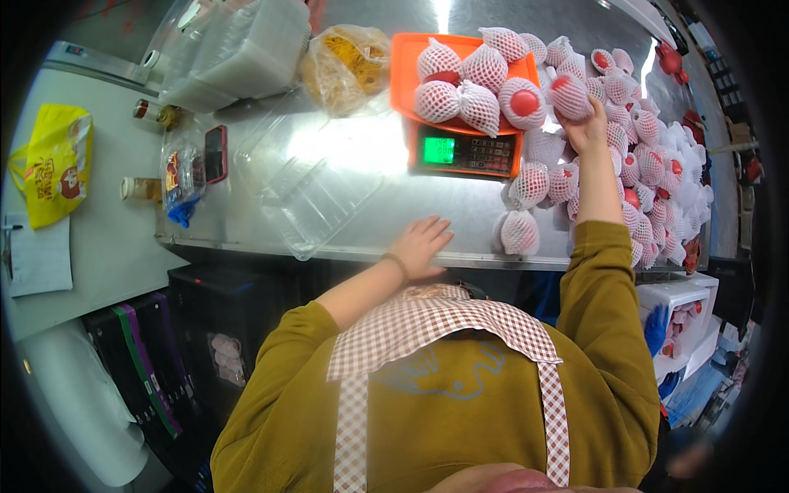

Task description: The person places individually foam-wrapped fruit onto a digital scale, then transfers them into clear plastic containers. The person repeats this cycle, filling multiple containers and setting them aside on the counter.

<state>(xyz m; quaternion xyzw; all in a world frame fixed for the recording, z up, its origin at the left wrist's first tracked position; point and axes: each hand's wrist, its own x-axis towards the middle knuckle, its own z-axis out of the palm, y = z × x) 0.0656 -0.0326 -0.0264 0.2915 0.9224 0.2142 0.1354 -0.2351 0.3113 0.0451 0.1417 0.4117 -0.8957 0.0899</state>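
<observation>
My right hand (585, 126) grips a red fruit in a white foam net (569, 97), just right of the orange weighing tray (404, 68). Several more netted red fruits (484, 69) sit on that tray, which rests on a digital scale (467, 151) with a lit green display. My left hand (423, 246) lies on the front of the metal table (407, 215), fingers apart, holding nothing. A large heap of netted fruits (650, 163) covers the table's right side. One netted fruit (519, 233) lies by the front edge, between my hands.
Clear plastic trays (320, 203) lie left of the scale. Behind them are a bag of yellow rubber bands (348, 65) and stacked clear containers (246, 52). A phone (216, 154) and a yellow bag (58, 163) are farther left. A white foam box (662, 302) stands at lower right.
</observation>
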